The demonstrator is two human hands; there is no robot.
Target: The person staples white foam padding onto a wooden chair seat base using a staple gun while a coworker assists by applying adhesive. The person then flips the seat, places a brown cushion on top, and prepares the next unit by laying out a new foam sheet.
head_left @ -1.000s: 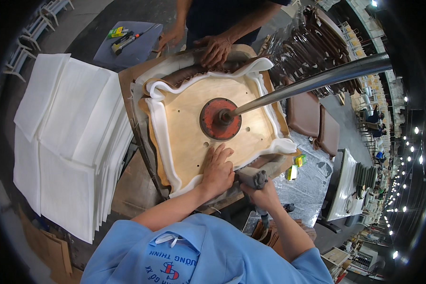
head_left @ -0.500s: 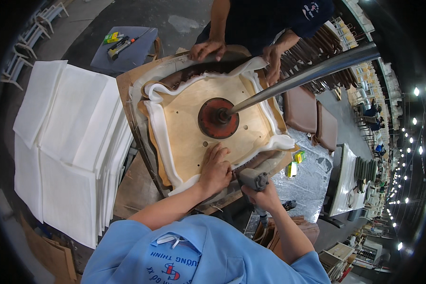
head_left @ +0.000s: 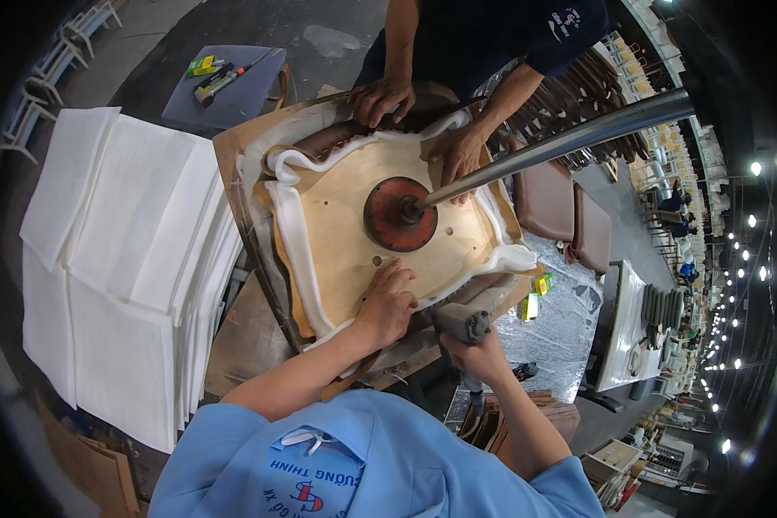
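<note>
My left hand (head_left: 387, 304) rests on the near edge of a plywood seat panel (head_left: 337, 233), its loosely bent fingers lying on the wood. My right hand (head_left: 482, 356) is wrapped round the handle of a grey staple gun (head_left: 463, 323), its nose pointing left at the panel's near edge, beside my left hand. White padding (head_left: 295, 250) curls up around the panel. Brown cover material (head_left: 341, 142) shows at the far edge and partly by the gun. A red round press plate (head_left: 401, 213) on a metal rod (head_left: 561, 145) sits on the panel's middle.
Across from me, a co-worker's hands (head_left: 459, 160) touch the panel's far side. White foam sheets (head_left: 129, 233) are stacked at left. A grey-blue stool (head_left: 233, 95) holds tools. Brown cushions (head_left: 544, 198) and small yellow-green boxes (head_left: 531, 304) lie at right.
The co-worker's hand on the right has moved from the far right corner inward onto the panel, near the rod. My hands and the staple gun have shifted only slightly.
</note>
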